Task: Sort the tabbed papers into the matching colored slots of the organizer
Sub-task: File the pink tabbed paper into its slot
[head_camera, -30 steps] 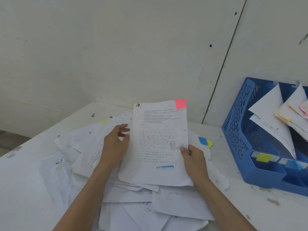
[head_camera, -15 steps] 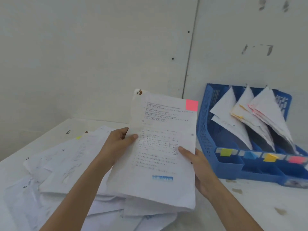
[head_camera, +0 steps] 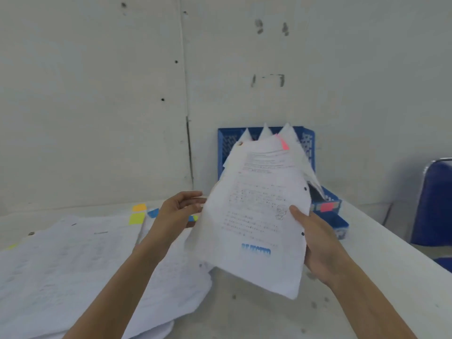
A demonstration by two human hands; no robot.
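Tilting upward, the pink-tabbed, blue-stamped paper [head_camera: 256, 216] is gripped at its right edge by the right hand [head_camera: 320, 243]. The left hand [head_camera: 178, 211] is held slack alongside.

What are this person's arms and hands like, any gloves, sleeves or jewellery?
The left hand and right hand wear no gloves, and no ring, watch or bracelet shows. Both forearms are uncovered to the picture's lower edge; no sleeve is in view.

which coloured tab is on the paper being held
The pink tab, at the top corner of the held paper; the orange tab, yellow tab and blue tab belong to papers lying in the pile.
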